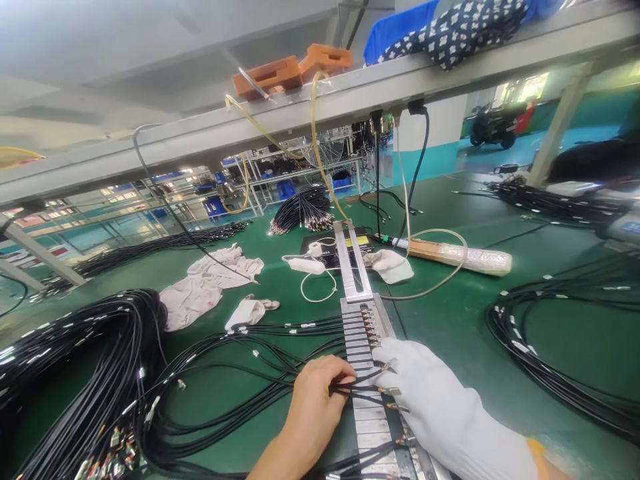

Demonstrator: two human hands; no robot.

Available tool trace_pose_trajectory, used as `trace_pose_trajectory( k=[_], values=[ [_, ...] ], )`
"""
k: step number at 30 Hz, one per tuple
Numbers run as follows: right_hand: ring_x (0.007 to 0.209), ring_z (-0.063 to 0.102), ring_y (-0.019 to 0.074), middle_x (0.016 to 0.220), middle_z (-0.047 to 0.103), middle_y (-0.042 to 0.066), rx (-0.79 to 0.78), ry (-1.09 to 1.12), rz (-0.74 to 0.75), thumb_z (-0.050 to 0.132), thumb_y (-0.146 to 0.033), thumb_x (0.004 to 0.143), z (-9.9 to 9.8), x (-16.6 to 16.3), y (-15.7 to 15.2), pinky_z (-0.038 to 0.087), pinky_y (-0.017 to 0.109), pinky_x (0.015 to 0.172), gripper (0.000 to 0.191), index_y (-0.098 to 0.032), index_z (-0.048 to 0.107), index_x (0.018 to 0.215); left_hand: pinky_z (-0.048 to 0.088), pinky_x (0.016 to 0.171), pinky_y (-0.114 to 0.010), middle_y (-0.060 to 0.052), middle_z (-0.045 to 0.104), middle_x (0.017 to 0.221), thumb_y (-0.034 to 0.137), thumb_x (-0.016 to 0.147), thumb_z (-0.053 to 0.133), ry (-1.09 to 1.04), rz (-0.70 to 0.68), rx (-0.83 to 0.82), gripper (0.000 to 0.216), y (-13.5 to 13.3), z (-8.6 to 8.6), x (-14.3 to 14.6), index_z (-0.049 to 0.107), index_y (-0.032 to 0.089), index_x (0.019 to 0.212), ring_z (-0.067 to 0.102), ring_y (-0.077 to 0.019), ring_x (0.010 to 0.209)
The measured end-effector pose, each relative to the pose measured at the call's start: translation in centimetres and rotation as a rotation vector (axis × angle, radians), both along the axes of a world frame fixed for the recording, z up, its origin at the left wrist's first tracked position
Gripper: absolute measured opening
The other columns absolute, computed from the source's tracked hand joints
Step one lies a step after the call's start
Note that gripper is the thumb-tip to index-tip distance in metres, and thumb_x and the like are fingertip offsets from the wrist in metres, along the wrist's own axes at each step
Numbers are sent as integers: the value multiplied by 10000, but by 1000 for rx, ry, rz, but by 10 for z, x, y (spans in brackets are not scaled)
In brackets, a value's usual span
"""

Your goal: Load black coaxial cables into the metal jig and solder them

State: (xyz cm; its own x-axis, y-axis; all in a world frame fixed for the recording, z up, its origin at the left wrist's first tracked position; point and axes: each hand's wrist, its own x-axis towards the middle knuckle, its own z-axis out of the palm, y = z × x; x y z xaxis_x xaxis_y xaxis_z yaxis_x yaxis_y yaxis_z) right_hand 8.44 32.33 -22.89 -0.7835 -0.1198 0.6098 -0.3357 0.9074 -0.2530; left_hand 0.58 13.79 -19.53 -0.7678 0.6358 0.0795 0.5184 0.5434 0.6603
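Pinching a few black cables in a closed grip beside the slotted metal fixture on the green table, the bare left hand seemingly holds them level with the slots, while the gloved right hand grips one connector end over the fixture.

No legible text anywhere. Black card just behind the far end of the metal fixture: faint pale print, too blurred to read. Blue label on a grey device, well to the right of the fixture at the frame edge: too small to make out. Fixture itself carries no readable marks or numbers.
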Motion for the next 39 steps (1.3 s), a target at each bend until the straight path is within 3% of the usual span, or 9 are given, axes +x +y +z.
trace_pose_trajectory(
  k=[3, 10, 16, 20, 23, 28, 32, 35, 39],
  values=[
    [1129, 584, 243, 1162, 665, 62, -5, -69, 3, 503, -101, 732, -5, 0, 0, 500, 411, 972, 301, -237, 722, 888, 385, 830, -336, -2, 666, 848, 4, 837, 550, 110, -22, -44, 214, -1, -3, 4, 682, 171, 827, 569, -170, 848],
    [1104, 629, 216, 1201, 662, 59, -52, -75, -109, 431, -33, 829, -17, -1, 2, 553, 346, 934, 478, -257, 666, 1181, 534, 771, -383, -108, 644, 947, -13, 839, 489, 812, -165, -285, 327, -5, -14, 25, 693, 78, 1078, 576, -241, 853],
    [1158, 609, 211, 1273, 631, 60, -171, -97, -49, 477, -123, 914, -25, 2, 3, 536, 351, 993, 400, -259, 618, 1262, 549, 839, -328, -101, 675, 941, -55, 781, 421, 1027, -176, -247, 361, 2, -15, 33, 727, 37, 950, 597, -230, 842],
    [1128, 627, 222, 1224, 657, 59, -218, -20, -70, 477, -151, 922, -34, -4, 3, 559, 385, 959, 362, -263, 650, 1219, 560, 791, -298, -80, 660, 891, -54, 817, 418, 970, -195, -217, 339, 1, -13, 28, 714, 61, 937, 589, -201, 782],
    [1051, 661, 177, 1189, 673, 75, -223, 25, -66, 354, -45, 911, -22, -7, 0, 595, 300, 856, 459, -224, 654, 1208, 576, 756, -336, -88, 634, 897, -53, 814, 430, 891, -217, -241, 389, -3, -14, 21, 675, 80, 1086, 581, -208, 788],
    [1021, 671, 232, 1087, 707, 103, 39, 262, -28, 378, -98, 937, 10, -1, -3, 607, 377, 842, 348, -163, 710, 1014, 570, 759, -394, -118, 583, 977, 7, 882, 445, 844, -245, -315, 398, -7, -28, 14, 599, 121, 1231, 556, -230, 861],
    [1030, 666, 214, 1084, 709, 99, 57, 267, -79, 397, -123, 966, 10, -1, -3, 596, 352, 870, 327, -160, 717, 1017, 569, 797, -438, -147, 598, 1039, 11, 884, 450, 862, -267, -363, 403, -6, -33, 16, 592, 92, 1253, 559, -266, 924],
    [1024, 660, 217, 1080, 706, 90, 22, 285, -57, 387, -127, 956, 4, -1, 2, 598, 367, 850, 334, -172, 716, 1000, 567, 755, -414, -142, 625, 1007, -35, 827, 429, 765, -262, -271, 434, -5, -25, 14, 648, 100, 1177, 572, -255, 872],
    [1096, 639, 225, 1163, 685, 42, 35, 299, -94, 411, -146, 950, 0, 1, 22, 594, 426, 879, 320, -230, 694, 1074, 494, 790, -318, -76, 646, 957, -94, 713, 434, 359, -230, -38, 462, -8, -8, 8, 713, 147, 992, 582, -201, 880]
  ],
)
